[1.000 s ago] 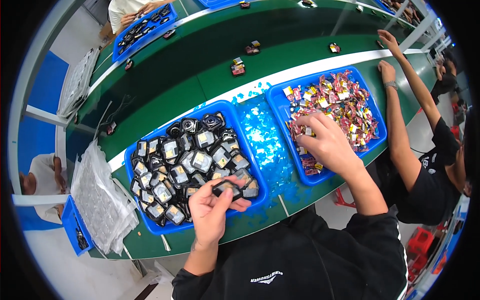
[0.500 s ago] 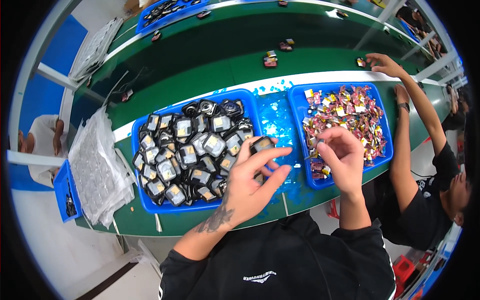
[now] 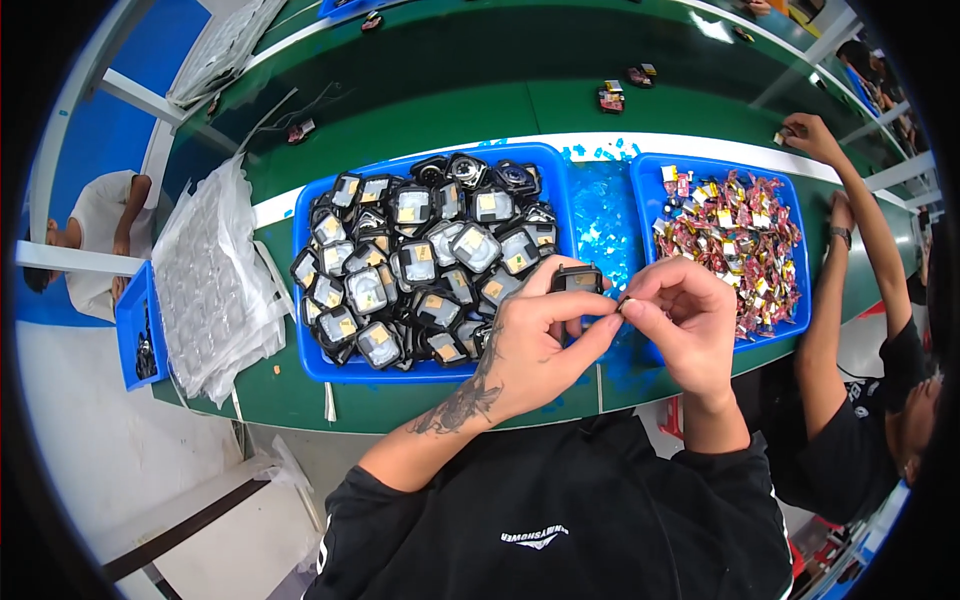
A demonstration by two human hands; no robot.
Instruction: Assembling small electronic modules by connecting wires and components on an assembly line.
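Fingers of the left hand [image 3: 535, 345] pinch a small black square casing [image 3: 577, 279]; the right hand [image 3: 690, 318] pinches what seems a tiny part against it. Either could slip and fall into the blue plastic tray [image 3: 330, 366] below.

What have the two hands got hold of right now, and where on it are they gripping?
The left hand pinches a small black square part by its sides, above the blue tray. The right hand pinches something tiny at its fingertips; what it is cannot be told.
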